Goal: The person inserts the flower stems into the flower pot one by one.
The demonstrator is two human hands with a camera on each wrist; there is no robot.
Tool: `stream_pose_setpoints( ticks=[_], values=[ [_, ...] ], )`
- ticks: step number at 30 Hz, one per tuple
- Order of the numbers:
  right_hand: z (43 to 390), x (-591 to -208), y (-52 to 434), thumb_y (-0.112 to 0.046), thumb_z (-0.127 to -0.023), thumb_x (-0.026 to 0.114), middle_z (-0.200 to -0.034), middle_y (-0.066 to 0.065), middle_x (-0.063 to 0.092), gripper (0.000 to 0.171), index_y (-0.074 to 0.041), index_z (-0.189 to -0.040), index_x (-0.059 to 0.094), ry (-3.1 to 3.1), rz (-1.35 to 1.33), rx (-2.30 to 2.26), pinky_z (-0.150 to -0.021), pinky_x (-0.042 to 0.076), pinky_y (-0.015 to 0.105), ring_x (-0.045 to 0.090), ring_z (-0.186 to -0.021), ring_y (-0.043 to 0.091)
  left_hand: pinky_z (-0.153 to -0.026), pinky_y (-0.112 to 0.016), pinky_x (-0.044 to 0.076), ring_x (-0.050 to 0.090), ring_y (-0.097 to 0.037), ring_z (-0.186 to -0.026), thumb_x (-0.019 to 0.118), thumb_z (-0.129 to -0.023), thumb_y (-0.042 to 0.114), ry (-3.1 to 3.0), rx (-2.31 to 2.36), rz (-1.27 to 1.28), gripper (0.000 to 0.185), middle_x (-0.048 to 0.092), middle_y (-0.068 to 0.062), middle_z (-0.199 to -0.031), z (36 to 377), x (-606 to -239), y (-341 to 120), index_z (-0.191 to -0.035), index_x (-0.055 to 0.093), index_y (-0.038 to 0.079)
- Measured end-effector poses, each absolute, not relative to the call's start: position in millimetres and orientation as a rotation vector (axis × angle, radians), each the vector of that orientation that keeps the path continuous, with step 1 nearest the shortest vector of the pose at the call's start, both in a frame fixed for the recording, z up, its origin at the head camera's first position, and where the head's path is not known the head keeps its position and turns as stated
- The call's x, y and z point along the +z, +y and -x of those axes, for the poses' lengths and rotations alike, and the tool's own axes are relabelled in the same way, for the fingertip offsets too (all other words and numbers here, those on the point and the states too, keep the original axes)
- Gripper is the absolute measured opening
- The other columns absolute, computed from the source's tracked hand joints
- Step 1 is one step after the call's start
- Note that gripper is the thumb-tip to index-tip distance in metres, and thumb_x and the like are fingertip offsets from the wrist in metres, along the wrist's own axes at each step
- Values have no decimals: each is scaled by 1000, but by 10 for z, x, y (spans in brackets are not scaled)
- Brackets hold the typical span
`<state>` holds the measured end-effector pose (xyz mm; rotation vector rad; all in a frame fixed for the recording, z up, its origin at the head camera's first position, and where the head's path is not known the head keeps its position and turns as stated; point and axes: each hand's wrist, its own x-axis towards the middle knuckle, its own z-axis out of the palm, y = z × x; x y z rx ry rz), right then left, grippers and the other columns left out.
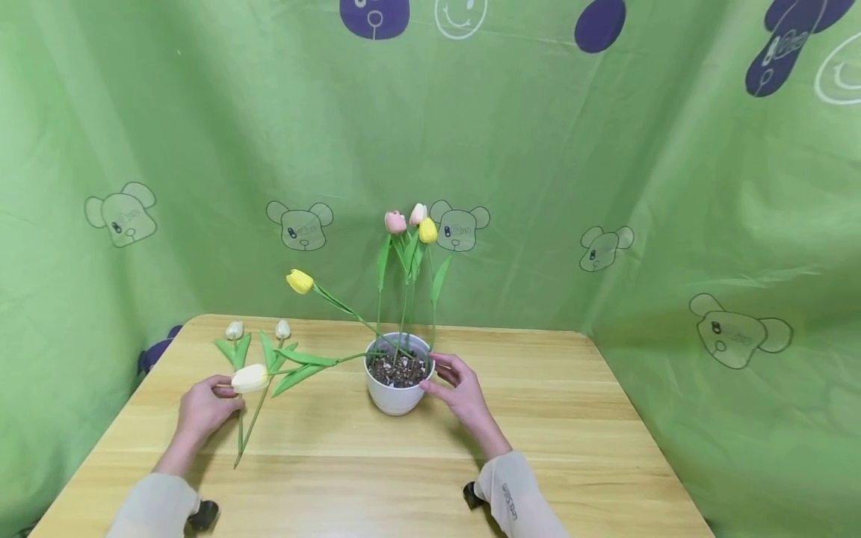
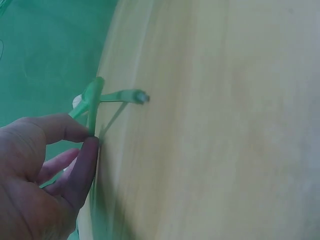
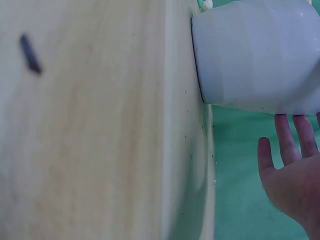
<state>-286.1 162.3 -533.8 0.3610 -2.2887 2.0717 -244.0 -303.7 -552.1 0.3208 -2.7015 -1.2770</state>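
Note:
At the left of the head view my left hand [image 1: 205, 411] is beside two white tulips lying on the table. One has its bloom [image 1: 234, 330] up and to the left, the other its bloom [image 1: 282, 329] to the right. In the left wrist view, the left hand's thumb and finger pinch a green tulip stem [image 2: 93, 112]. A larger white tulip [image 1: 250, 378] leans out of the white flower pot [image 1: 395, 400] and partly covers the left fingers. My right hand [image 1: 460, 396] touches the pot's right side, its fingers [image 3: 286, 142] mostly straight against the wall.
The pot holds dark soil [image 1: 397, 370] and upright tulips: a pink one [image 1: 395, 222], a pale pink one [image 1: 418, 214] and a yellow one [image 1: 427, 230]. Another yellow tulip [image 1: 300, 281] leans left from it. A green curtain [image 1: 511, 149] surrounds the wooden table [image 1: 538, 418].

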Motion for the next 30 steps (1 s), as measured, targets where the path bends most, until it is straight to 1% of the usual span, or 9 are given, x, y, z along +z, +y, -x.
stream_pose_setpoints(
  ticks=[3, 5, 7, 8, 13, 18, 20, 25, 30],
  values=[
    [2860, -5339, 1618, -3, -83, 83, -150, 20, 55, 60, -2, -139, 59, -2296, -354, 2066, -111, 49, 52, 53, -138, 43, -84, -41, 61, 71, -18, -78, 80, -79, 9, -2683, -1355, -349, 56, 76, -21, -100, 2434, -5496, -3054, -127, 61, -12],
    [2858, -5338, 1616, -3, -83, 83, -150, 19, 55, 60, -3, -138, 60, -2297, -343, 2068, -110, 50, 50, 54, -138, 42, -73, -29, 62, 70, -11, -74, 79, -80, 8, -2666, -1414, -374, 53, 77, -21, -101, 2426, -5483, -3067, -127, 61, -12],
    [2858, -5339, 1617, -3, -83, 83, -150, 19, 55, 60, -3, -139, 60, -2299, -336, 2070, -110, 51, 49, 54, -138, 42, -66, -23, 62, 70, -9, -72, 77, -82, 6, -2640, -1489, -395, 51, 77, -22, -101, 2417, -5475, -3083, -127, 61, -13],
    [2858, -5338, 1616, -3, -83, 83, -150, 19, 55, 60, -3, -139, 59, -2299, -333, 2072, -110, 51, 48, 54, -138, 42, -65, -22, 61, 70, -8, -71, 75, -82, 5, -2630, -1509, -405, 50, 77, -21, -100, 2412, -5474, -3090, -127, 62, -13],
    [2878, -5356, 1618, -3, -84, 83, -150, 19, 55, 60, -3, -139, 59, -2303, -326, 2071, -111, 50, 51, 53, -139, 42, -67, -25, 63, 71, -9, -72, 70, -84, -1, -2574, -1637, -430, 49, 77, -18, -98, 2390, -5485, -3145, -129, 61, -15],
    [2882, -5353, 1615, -2, -84, 82, -150, 20, 55, 60, -2, -139, 59, -2292, -340, 2067, -111, 48, 53, 52, -139, 43, -68, -25, 64, 70, -9, -72, 71, -85, -2, -2553, -1670, -449, 49, 76, -11, -94, 2383, -5487, -3186, -131, 60, -15],
    [2879, -5353, 1614, -3, -84, 82, -150, 20, 54, 60, -2, -139, 59, -2296, -345, 2063, -111, 49, 52, 52, -139, 43, -68, -26, 64, 70, -8, -72, 71, -86, -1, -2538, -1671, -457, 49, 75, -10, -94, 2380, -5479, -3191, -132, 60, -13],
    [2862, -5357, 1620, -3, -84, 83, -150, 18, 55, 60, -3, -139, 59, -2307, -319, 2061, -109, 52, 46, 54, -138, 41, -69, -27, 64, 71, -10, -73, 74, -88, 2, -2515, -1652, -433, 50, 74, -14, -102, 2355, -5463, -3172, -135, 60, -8],
    [2860, -5344, 1614, -3, -85, 82, -149, 20, 55, 59, -1, -139, 59, -2287, -348, 2070, -109, 51, 50, 53, -138, 43, -68, -27, 64, 73, -10, -73, 75, -89, 5, -2485, -1624, -376, 51, 73, -13, -102, 2314, -5399, -3157, -136, 60, -6]
  ],
)
